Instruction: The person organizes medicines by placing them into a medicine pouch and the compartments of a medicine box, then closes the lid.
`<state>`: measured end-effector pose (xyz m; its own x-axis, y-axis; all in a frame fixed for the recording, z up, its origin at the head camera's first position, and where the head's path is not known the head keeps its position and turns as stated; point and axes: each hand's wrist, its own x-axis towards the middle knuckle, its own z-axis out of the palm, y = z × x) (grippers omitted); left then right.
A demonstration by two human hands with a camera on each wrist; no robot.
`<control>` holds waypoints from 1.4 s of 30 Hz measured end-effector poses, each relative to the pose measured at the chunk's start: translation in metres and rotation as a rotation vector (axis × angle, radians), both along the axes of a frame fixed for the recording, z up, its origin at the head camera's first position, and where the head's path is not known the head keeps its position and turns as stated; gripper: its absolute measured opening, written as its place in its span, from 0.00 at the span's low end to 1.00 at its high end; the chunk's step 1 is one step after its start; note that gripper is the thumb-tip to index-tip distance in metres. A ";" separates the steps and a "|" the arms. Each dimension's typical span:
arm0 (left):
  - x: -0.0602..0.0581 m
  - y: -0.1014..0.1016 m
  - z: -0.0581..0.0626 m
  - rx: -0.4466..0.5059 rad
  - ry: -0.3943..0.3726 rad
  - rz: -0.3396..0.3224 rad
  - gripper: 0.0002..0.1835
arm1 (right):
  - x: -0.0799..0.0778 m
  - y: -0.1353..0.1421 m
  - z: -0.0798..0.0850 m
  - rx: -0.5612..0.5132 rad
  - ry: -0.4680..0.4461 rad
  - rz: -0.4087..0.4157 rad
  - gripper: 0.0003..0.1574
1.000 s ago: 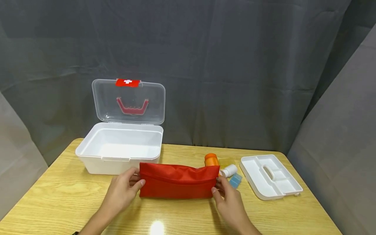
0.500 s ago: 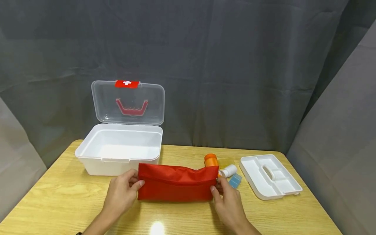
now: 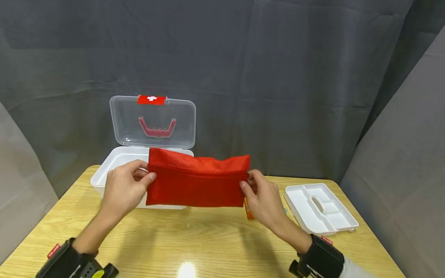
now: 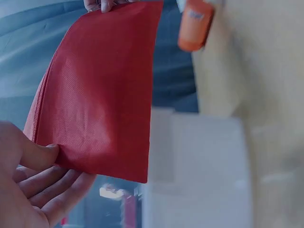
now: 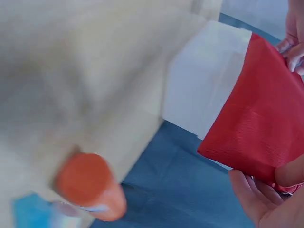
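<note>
A red zippered pouch [image 3: 198, 183] hangs in the air above the table, stretched between both hands. My left hand [image 3: 126, 187] pinches its left end, thumb in front and fingers behind. At the other end, near the zipper pull, my right hand [image 3: 265, 199] pinches the pouch the same way. Behind the pouch stands a white box [image 3: 121, 154], partly hidden by it, with its clear lid [image 3: 153, 123] raised. In the left wrist view the pouch [image 4: 99, 95] shows its zipper along one side. An orange bottle [image 5: 88, 183] appears in the right wrist view, below the pouch.
A white divided tray [image 3: 318, 208] with a central handle lies on the right of the wooden table [image 3: 194, 243]. A blurred light-blue item [image 5: 33, 211] lies beside the orange bottle. Dark cloth [image 3: 278, 96] hangs behind the table.
Both hands have lifted the red pouch up off the table and moved it slightly left, toward the white box. It now covers part of the box and most of the small items.
</note>
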<state>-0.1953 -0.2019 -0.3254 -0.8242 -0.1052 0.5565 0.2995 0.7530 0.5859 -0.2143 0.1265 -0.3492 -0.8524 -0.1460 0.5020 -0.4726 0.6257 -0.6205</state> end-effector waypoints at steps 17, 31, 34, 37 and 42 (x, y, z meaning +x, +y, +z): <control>-0.078 -0.049 0.074 -0.084 -0.071 0.163 0.13 | -0.068 -0.071 0.057 -0.105 -0.011 -0.028 0.06; -0.115 -0.088 0.081 -0.082 -0.370 0.351 0.18 | -0.096 -0.140 0.061 -0.149 -0.258 -0.152 0.08; -0.116 -0.093 0.074 -0.072 -0.366 0.374 0.16 | -0.097 -0.151 0.056 -0.156 -0.322 -0.169 0.12; -0.118 -0.096 0.067 -0.072 -0.355 0.390 0.14 | -0.099 -0.158 0.051 -0.148 -0.404 -0.182 0.17; -0.118 -0.099 0.054 -0.072 -0.420 0.406 0.18 | -0.099 -0.164 0.045 -0.183 -0.605 -0.150 0.14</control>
